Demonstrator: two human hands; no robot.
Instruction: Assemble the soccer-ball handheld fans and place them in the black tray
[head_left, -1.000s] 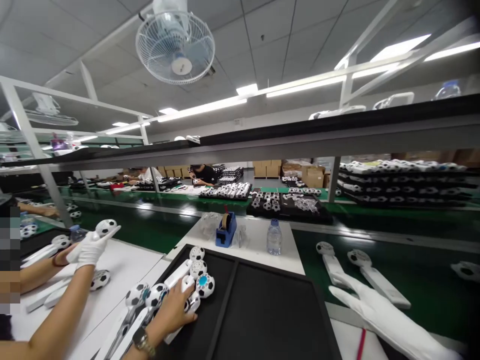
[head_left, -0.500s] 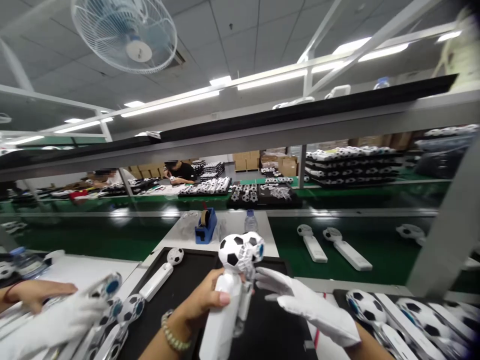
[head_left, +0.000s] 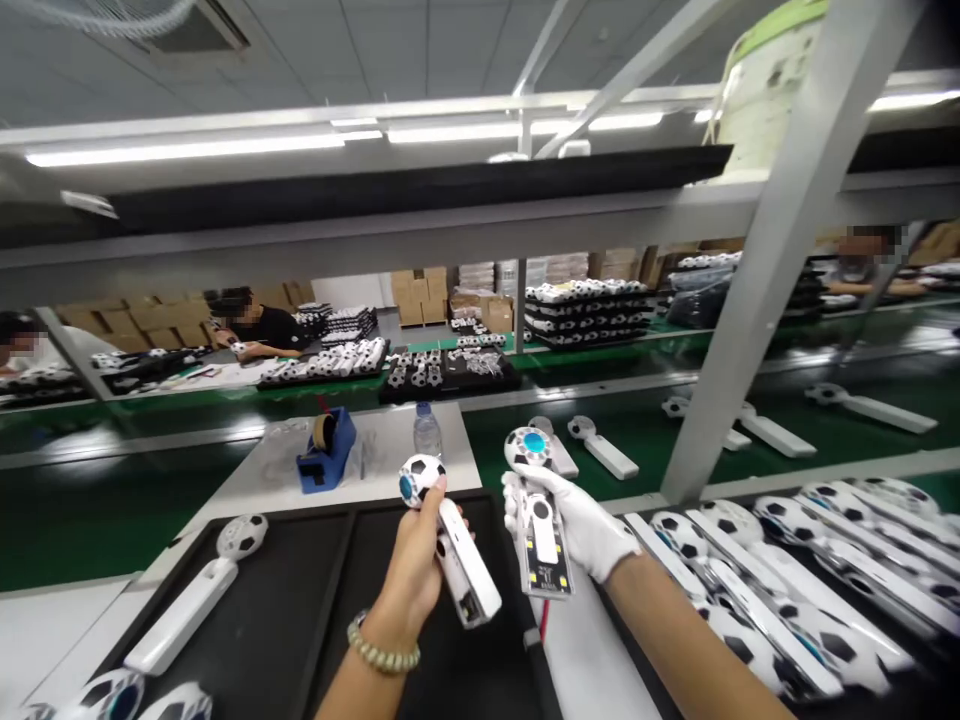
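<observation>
My bare left hand (head_left: 414, 572), with a beaded bracelet at the wrist, grips a white stick-shaped device (head_left: 466, 562) with a black-and-white football-patterned head. This device tilts over a black tray (head_left: 292, 610), and its lower end looks open. My white-gloved right hand (head_left: 589, 520) is closed around a second football-headed device (head_left: 546, 575). On that one the face toward me shows a circuit board with small yellow parts, and its round head has a blue centre. The two devices are apart. Another white football-headed device (head_left: 184, 615) lies in the tray's left section.
A blue tape dispenser (head_left: 328, 455) and a water bottle (head_left: 427, 432) stand on the white board beyond the tray. Many similar devices fill a tray (head_left: 757, 590) at right. Several more lie on the green belt (head_left: 645, 440). A slanted grey post (head_left: 750, 290) rises at right. Co-workers sit across the line.
The two devices, held close together in my left hand before, are now separated, with one in my right hand. My view has turned right; another person's gloved hand at left is out of sight.
</observation>
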